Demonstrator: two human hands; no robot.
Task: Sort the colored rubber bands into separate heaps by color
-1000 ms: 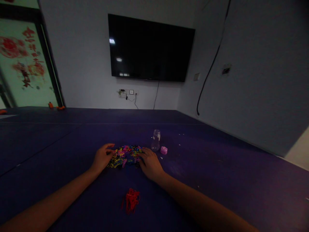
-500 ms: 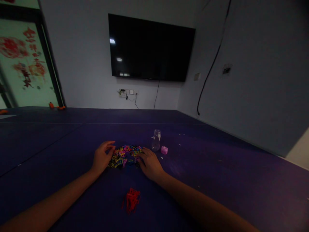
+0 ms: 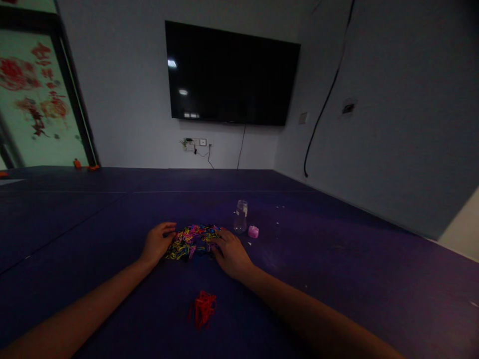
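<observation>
A loose pile of small rubber bands (image 3: 192,240) in yellow, pink, blue, black and other colours lies spread on the dark blue-purple surface. At its left edge is my left hand (image 3: 158,243), fingers curved and apart, with nothing visible in it. My right hand (image 3: 232,254) rests on the right side of the pile, fingers spread and fingertips touching the bands. Nearer to me, between my forearms, sits a separate heap of red rubber bands (image 3: 204,309). Just beyond my right hand a clear bottle (image 3: 240,217) stands without a lid, beside a pink cap (image 3: 253,232).
Small white scraps (image 3: 277,223) are scattered right of the bottle. The flat surface (image 3: 93,214) stretches to the wall, where a large television (image 3: 232,75) hangs above sockets. A black cable (image 3: 325,99) dangles down the right wall. Small orange objects (image 3: 77,163) lie far left.
My left hand has lowered very slightly beside the pile. My right hand stays on the bands. The whole view has shifted a little, and the other things keep their places.
</observation>
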